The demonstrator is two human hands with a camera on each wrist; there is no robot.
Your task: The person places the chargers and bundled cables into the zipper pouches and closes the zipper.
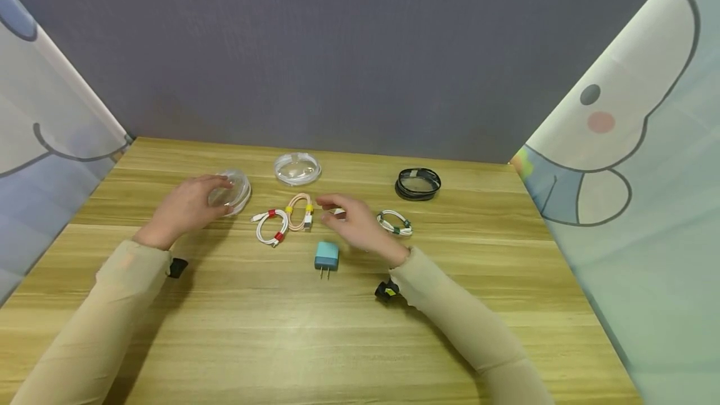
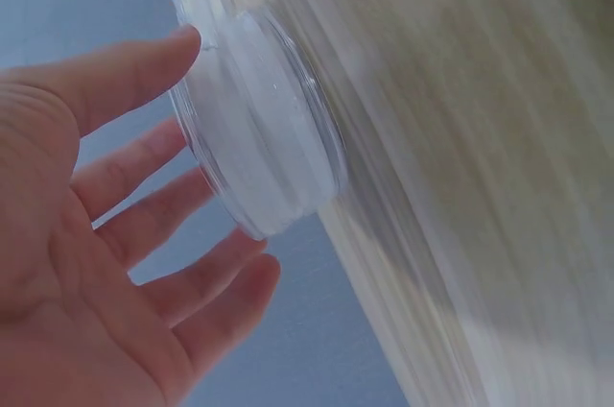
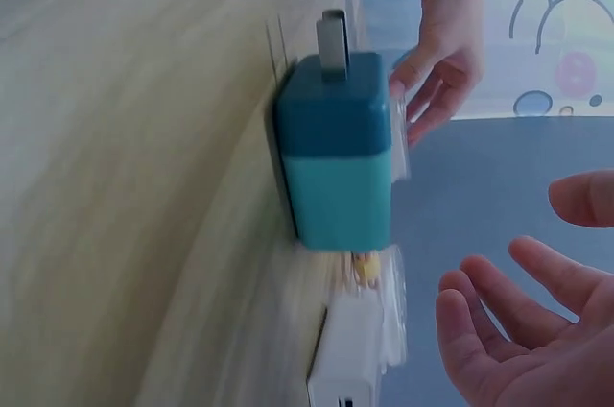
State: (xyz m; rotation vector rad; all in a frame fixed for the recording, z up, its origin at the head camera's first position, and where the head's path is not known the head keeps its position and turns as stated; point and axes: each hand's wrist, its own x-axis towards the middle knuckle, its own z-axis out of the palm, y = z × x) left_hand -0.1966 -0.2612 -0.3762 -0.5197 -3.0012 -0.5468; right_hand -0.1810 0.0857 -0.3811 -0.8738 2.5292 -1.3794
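At the left of the table, my left hand reaches around the near-left side of a clear round case with a coiled white cable. In the left wrist view its thumb overlaps the rim of the case, with spread fingers behind; firm contact cannot be told. My right hand hovers mid-table, fingers loosely bent and holding nothing. Below it a white charger block is partly hidden in the head view. Nearer me lies a two-tone blue plug charger, prongs towards me.
Between the hands lie a white cable with red ties and a peach cable with yellow ties. Behind is another clear case with white cable. To the right are a green-tied white cable and a coiled black cable.
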